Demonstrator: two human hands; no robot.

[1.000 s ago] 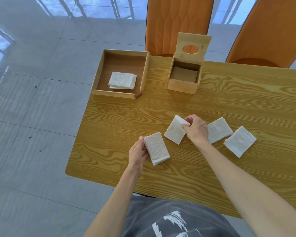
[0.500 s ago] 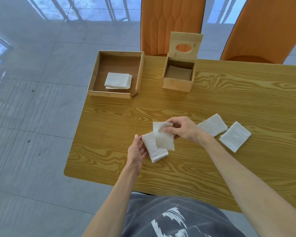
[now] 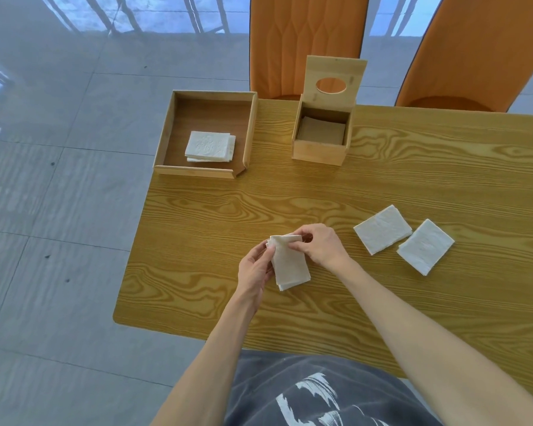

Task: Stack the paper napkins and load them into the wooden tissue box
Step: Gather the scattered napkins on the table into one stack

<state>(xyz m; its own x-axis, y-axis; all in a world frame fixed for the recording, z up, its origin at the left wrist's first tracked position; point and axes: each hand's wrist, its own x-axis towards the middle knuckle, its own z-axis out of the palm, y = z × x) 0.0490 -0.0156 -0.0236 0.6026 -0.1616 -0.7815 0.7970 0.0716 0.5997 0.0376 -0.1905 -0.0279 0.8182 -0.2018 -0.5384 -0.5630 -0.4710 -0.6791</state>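
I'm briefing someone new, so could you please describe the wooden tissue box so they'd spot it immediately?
At the table's far edge, before the orange chair, stand two wooden containers. The wooden tissue box is the taller, narrower one, its raised lid having an oval hole.

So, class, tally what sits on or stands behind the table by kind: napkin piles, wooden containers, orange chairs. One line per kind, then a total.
Napkin piles: 4, namely the stack in the hands, two loose napkins, and the pile in the tray
Wooden containers: 2, the tray and the tissue box
Orange chairs: 2
Total: 8
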